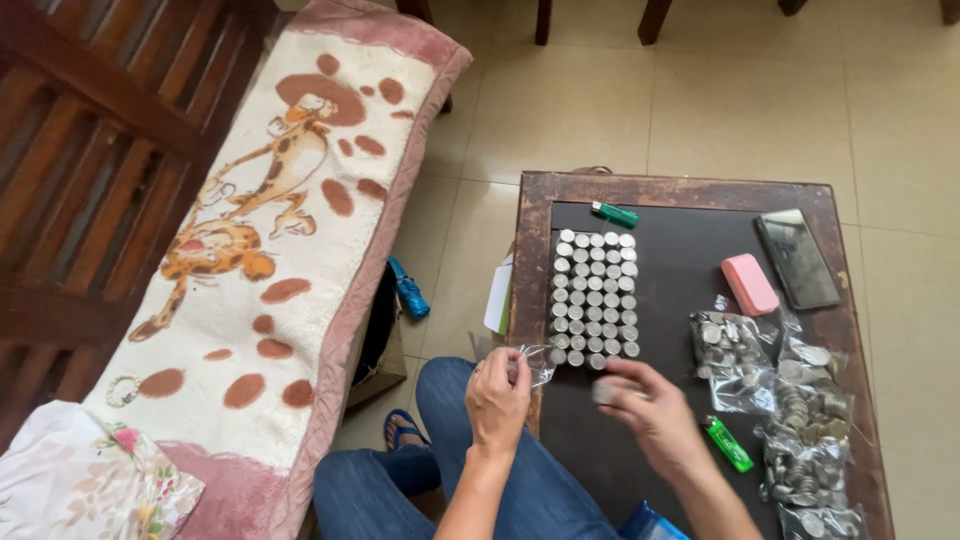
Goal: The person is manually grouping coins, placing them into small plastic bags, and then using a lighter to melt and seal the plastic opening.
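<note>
A low dark wooden table (680, 188) with a black top carries a block of silver coin stacks (595, 297). At 12 o'clock: green lighter (615, 213). At 3 o'clock: pink rectangular case (749, 284), black smartphone (797, 258), clear plastic coin bags (795, 420).

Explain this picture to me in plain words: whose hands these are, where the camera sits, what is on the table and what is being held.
There is no machine here. The single view comes from a camera worn on a person's head, looking down at their own hands and jeans-clad knees. The left hand holds a small clear plastic bag. The right hand grips a short stack of coins. On the dark wooden table stand neat rows of coin stacks, bags of loose coins, two green lighters, a pink case and a phone.
</note>
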